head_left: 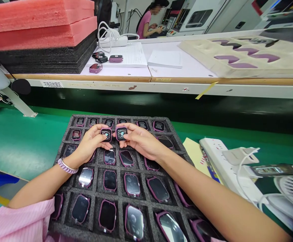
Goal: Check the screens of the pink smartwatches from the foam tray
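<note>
My left hand (94, 140) grips a purple-framed smartwatch (106, 134) whose lit screen shows a dial, thumb resting at the edge of its face. Close beside it, my right hand (136, 139) holds a second smartwatch (121, 133) with a similar lit face, its thumb on the screen. Both are raised over a dark grey foam tray (120, 215) divided into square compartments. Purple-cased watches, such as this dark-screened one (107, 215), lie in the compartments. Along the far row, several watches (142, 125) show lines of text on lit screens. My forearms cover part of the tray.
A white power strip (213, 151) with plugs and cables lies right of the tray. Behind is a raised shelf (126, 79) bearing red foam blocks (43, 30), loose watches (95, 68), paper (165, 58) and a cream foam tray (199, 50). A person (149, 23) sits at machines beyond.
</note>
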The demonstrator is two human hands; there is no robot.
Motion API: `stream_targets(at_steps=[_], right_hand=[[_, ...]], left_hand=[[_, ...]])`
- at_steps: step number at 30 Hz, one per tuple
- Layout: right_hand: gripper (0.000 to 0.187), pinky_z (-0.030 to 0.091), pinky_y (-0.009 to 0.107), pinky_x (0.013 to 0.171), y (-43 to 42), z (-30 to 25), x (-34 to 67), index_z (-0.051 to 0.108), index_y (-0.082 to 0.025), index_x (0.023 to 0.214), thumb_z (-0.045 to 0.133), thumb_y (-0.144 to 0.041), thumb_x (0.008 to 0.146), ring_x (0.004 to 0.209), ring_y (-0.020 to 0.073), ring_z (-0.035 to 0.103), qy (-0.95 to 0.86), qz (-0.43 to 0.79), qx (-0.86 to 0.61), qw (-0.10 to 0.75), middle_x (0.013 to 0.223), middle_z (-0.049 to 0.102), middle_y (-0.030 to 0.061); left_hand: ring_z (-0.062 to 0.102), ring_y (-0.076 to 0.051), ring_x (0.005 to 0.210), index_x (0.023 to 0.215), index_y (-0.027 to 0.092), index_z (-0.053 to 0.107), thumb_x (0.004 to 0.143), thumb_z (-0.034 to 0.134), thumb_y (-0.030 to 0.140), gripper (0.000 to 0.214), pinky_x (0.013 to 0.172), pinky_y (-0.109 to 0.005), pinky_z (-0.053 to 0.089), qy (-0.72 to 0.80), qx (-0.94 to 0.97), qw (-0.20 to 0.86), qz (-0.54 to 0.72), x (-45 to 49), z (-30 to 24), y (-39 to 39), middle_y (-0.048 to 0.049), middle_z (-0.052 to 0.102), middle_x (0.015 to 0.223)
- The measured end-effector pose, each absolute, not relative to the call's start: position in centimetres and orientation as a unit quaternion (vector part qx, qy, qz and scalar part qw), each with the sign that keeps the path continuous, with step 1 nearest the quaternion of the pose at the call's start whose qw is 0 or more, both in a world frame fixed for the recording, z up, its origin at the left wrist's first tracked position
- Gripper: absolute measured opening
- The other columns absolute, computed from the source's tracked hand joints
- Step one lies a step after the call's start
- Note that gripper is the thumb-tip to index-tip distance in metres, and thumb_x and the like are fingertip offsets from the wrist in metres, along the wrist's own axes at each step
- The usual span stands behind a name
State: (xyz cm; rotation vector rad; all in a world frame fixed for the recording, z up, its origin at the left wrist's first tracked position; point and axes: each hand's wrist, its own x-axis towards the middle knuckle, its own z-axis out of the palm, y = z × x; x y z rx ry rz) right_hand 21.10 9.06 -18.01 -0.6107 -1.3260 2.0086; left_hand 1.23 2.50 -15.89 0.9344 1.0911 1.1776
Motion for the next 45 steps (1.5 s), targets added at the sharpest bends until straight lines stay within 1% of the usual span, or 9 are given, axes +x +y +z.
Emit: stream_targets(at_steps=[10,15,22,32,36,41,43,45], right_hand=[[0.045,0.05,0.031,0.065,8.96,-17.91,21.07,0.06,-0.018,0.118,0.083,-0.033,0.081,0.069,0.0162,0.064,-0.531,0.75,-0.226,0.323,0.104,0.069,0.0072],[0.045,0.051,0.03,0.065,8.91,-17.87,21.04,0.059,-0.018,0.118,0.083,-0.035,0.083,0.068,0.0152,0.062,-0.538,0.747,-0.225,0.319,0.103,0.068,0.0071],[0.044,0.051,0.031,0.066,8.78,-17.58,21.05,0.059,-0.018,0.118,0.08,-0.03,0.081,0.069,0.015,0.061,-0.549,0.742,-0.223,0.313,0.105,0.067,0.007],[0.041,0.05,0.03,0.066,8.73,-17.59,20.98,0.059,-0.018,0.117,0.078,-0.028,0.082,0.07,0.0155,0.061,-0.554,0.738,-0.22,0.316,0.103,0.067,0.0065],[0.042,0.049,0.028,0.066,8.79,-17.65,21.05,0.058,-0.018,0.118,0.077,-0.024,0.081,0.07,0.0146,0.062,-0.548,0.743,-0.216,0.318,0.103,0.067,0.0057],[0.049,0.051,0.028,0.067,8.86,-17.88,21.03,0.058,-0.02,0.117,0.079,-0.015,0.072,0.07,0.014,0.06,-0.542,0.745,-0.215,0.323,0.098,0.065,0.0022],[0.048,0.049,0.026,0.064,8.85,-17.99,20.95,0.059,-0.02,0.115,0.08,-0.016,0.072,0.067,0.0132,0.058,-0.541,0.743,-0.222,0.325,0.093,0.064,0.0009],[0.042,0.047,0.025,0.059,8.85,-18.08,20.85,0.061,-0.02,0.113,0.082,-0.022,0.076,0.063,0.012,0.055,-0.531,0.748,-0.233,0.324,0.09,0.064,0.0009]], left_hand=[[0.07,-0.014,0.061,0.11,0.017,0.055,0.072,0.067,0.022,0.04,0.062,-0.027,0.06,0.475,0.414,0.598,0.495,1.29,-16.02,2.5,-0.0044,0.068,0.097],[0.07,-0.013,0.06,0.11,0.017,0.054,0.074,0.066,0.022,0.039,0.062,-0.027,0.061,0.479,0.421,0.594,0.491,1.29,-16.13,2.51,-0.0035,0.068,0.094],[0.07,-0.013,0.06,0.11,0.017,0.055,0.076,0.067,0.022,0.037,0.061,-0.026,0.061,0.484,0.423,0.588,0.49,1.26,-16.23,2.55,-0.003,0.067,0.093],[0.07,-0.013,0.059,0.109,0.016,0.055,0.075,0.067,0.022,0.036,0.06,-0.025,0.061,0.481,0.422,0.589,0.494,1.38,-16.08,2.47,-0.0025,0.067,0.09],[0.07,-0.013,0.059,0.109,0.016,0.055,0.072,0.064,0.019,0.039,0.06,-0.026,0.061,0.471,0.419,0.592,0.502,1.36,-16.13,2.47,-0.0024,0.067,0.091],[0.071,-0.013,0.061,0.11,0.016,0.055,0.064,0.066,0.013,0.047,0.062,-0.026,0.062,0.472,0.422,0.584,0.508,1.49,-16.26,2.54,-0.0032,0.067,0.099],[0.072,-0.014,0.063,0.111,0.016,0.055,0.067,0.067,0.014,0.046,0.064,-0.026,0.062,0.47,0.423,0.588,0.504,1.52,-16.28,2.57,-0.004,0.067,0.099],[0.072,-0.016,0.063,0.113,0.015,0.055,0.074,0.066,0.021,0.041,0.064,-0.028,0.063,0.465,0.415,0.602,0.499,1.47,-16.27,2.58,-0.0047,0.069,0.095]])
